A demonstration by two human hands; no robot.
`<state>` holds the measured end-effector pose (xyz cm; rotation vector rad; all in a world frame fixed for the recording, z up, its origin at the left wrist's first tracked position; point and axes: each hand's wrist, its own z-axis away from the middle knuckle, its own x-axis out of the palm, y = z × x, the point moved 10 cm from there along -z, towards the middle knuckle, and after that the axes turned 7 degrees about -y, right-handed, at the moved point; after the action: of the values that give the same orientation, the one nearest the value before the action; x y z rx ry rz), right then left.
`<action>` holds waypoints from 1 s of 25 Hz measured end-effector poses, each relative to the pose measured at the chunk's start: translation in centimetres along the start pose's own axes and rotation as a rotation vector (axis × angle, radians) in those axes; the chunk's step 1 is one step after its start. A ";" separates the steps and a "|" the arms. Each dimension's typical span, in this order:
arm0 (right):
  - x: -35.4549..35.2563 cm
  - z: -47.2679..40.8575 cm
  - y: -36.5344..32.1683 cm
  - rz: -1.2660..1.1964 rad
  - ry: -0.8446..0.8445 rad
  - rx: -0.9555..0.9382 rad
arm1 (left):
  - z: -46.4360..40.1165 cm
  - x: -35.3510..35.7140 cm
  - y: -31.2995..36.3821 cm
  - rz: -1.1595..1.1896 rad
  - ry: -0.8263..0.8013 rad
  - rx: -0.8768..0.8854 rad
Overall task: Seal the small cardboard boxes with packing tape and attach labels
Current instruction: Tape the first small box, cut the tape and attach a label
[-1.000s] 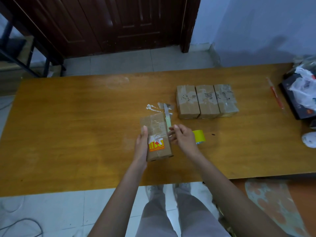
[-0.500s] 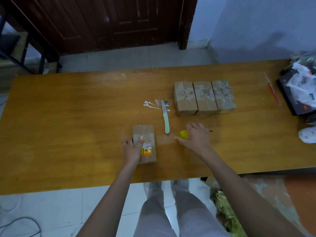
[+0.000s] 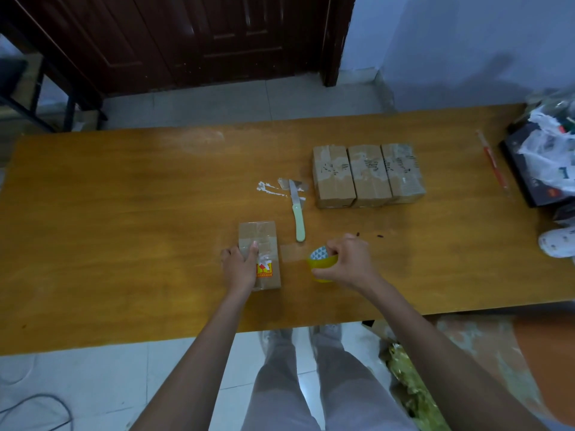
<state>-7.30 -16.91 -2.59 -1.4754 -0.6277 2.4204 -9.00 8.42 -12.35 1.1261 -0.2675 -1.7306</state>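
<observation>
- Dim, bluish light throughout, with no strong light source in sight.
- A pale sheen lies on the far part of the table [image 3: 202,141].
- A soft shadow falls on the far right wall [image 3: 466,57].
- Table edges bow from wide-angle distortion.
- Detail is soft and slightly blurred.

L hand [image 3: 239,269] flat, fingers straight; R hand [image 3: 348,264] curled, gripping; both arms extended.
</observation>
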 end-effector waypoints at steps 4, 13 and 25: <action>-0.8 0.9 1.0 -0.273 -0.019 -0.019 | -0.3 -0.2 0.6 -0.010 0.004 0.017; -4.1 1.5 1.6 -0.798 -0.014 -0.015 | -0.6 -0.3 0.9 -0.014 -0.012 0.011; -13.0 2.2 1.5 -1.126 -0.076 -0.162 | 3.9 3.3 6.1 -0.121 0.005 0.091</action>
<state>-3.17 -24.07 7.76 -0.7026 -1.2542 1.5398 -8.38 1.67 -8.22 1.2344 -0.2819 -1.8367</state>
